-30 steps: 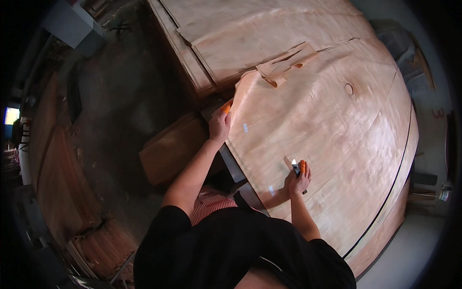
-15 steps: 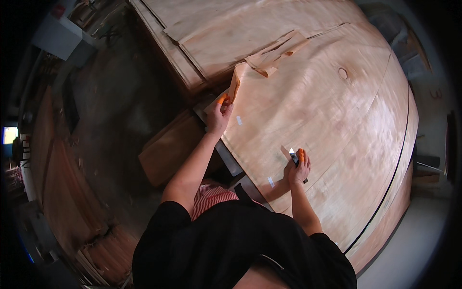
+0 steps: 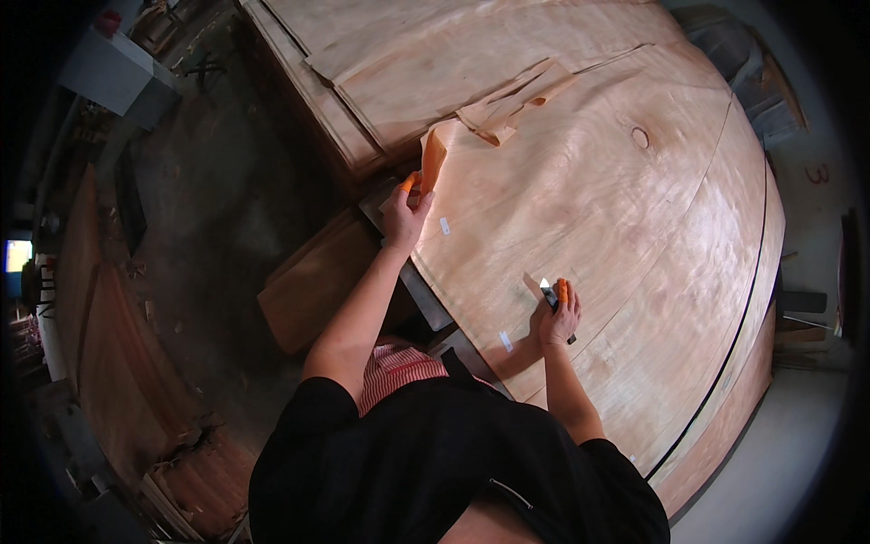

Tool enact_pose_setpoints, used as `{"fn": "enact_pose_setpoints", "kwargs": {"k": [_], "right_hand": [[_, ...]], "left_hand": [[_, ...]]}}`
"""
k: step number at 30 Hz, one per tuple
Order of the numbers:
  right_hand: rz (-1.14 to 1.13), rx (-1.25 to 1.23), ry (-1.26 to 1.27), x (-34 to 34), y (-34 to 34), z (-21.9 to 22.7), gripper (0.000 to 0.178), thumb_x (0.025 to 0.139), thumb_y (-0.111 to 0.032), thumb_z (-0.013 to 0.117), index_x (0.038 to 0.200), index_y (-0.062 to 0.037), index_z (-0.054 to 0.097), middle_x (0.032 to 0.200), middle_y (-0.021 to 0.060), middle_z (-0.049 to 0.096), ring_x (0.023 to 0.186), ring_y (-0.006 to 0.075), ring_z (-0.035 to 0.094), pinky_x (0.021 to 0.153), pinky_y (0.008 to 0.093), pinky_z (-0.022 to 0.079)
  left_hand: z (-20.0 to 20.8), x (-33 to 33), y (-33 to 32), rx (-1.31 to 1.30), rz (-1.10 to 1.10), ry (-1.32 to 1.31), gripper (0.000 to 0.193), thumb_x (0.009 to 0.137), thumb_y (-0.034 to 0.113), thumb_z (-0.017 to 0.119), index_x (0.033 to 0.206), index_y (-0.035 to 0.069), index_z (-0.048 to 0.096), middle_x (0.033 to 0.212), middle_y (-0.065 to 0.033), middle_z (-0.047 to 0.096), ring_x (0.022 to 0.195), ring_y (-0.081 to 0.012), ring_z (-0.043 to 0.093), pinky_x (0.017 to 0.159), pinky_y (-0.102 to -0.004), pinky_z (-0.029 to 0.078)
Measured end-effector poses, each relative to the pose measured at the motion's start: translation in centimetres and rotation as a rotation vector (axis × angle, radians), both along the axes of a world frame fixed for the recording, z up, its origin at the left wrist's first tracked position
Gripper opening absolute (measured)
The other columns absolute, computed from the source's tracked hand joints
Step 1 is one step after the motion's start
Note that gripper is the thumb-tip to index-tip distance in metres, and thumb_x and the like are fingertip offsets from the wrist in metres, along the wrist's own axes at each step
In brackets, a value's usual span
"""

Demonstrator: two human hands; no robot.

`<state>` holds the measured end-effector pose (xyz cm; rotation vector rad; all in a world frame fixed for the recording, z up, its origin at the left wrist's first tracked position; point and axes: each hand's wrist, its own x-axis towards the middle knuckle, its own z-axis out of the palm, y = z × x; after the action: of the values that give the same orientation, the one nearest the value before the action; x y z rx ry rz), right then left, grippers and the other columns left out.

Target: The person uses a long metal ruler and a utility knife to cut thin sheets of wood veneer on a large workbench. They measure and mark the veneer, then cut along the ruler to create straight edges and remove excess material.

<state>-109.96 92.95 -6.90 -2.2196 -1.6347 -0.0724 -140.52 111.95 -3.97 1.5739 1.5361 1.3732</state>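
Observation:
My left hand [image 3: 406, 218], with an orange finger cover, is at the left edge of a large wood veneer sheet [image 3: 580, 190]. Its thumb and fingers pinch a thin, upturned veneer strip [image 3: 435, 156], which stands up in a curl. Over the middle of the sheet, my right hand [image 3: 562, 319] is closed around a dark-handled knife [image 3: 549, 294] with a bright, shiny blade that points away from me. Orange covers show on its fingers too. Whether the blade touches the veneer I cannot tell.
Torn, curled veneer [image 3: 498, 113] lies beyond my left hand, next to another veneer stack [image 3: 362, 54]. Two small pale tape pieces [image 3: 506, 342] stick near the sheet's near edge. Brown boards [image 3: 317, 281] stand below on the left. A white box [image 3: 118, 68] is far left.
My left hand has moved slightly left, and the veneer strip in it bends further that way. The right hand keeps its grip on the knife at nearly the same place.

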Motion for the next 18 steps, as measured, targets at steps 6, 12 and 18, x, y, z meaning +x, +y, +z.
{"fn": "enact_pose_setpoints", "kwargs": {"k": [6,12,18], "right_hand": [[0.0,-0.01,-0.004,-0.1,0.2,0.5,0.048,0.069,-0.007,0.047,0.116,-0.013,0.046,0.124,0.0014,0.042,0.112,0.0243,0.039,0.093,0.0355,0.028],[-0.044,-0.027,0.02,0.3,0.4,0.4,0.047,0.069,-0.008,0.049,0.115,-0.0129,0.048,0.122,0.0013,0.044,0.111,0.0236,0.04,0.092,0.0359,0.028],[-0.063,-0.057,0.043,0.4,1.1,1.1,0.046,0.068,-0.005,0.048,0.113,-0.0113,0.049,0.121,0.0013,0.045,0.111,0.0223,0.04,0.091,0.0359,0.03]], "left_hand": [[-0.4,-1.6,0.4,0.0,0.111,0.155,0.043,0.076,0.021,0.059,0.112,0.001,0.045,0.1,-0.013,0.053,0.089,-0.0249,0.054,0.075,-0.0341,0.044],[5.4,-1.0,3.2,0.356,0.318,0.45,0.056,0.075,0.014,0.058,0.121,-0.004,0.031,0.123,-0.0223,0.035,0.115,-0.0336,0.034,0.096,-0.0385,0.027],[-2.4,9.7,11.5,-0.017,-0.292,0.414,0.07,0.073,0.025,0.06,0.126,0.0,0.024,0.124,-0.0253,0.033,0.113,-0.0345,0.037,0.093,-0.041,0.031]]}}
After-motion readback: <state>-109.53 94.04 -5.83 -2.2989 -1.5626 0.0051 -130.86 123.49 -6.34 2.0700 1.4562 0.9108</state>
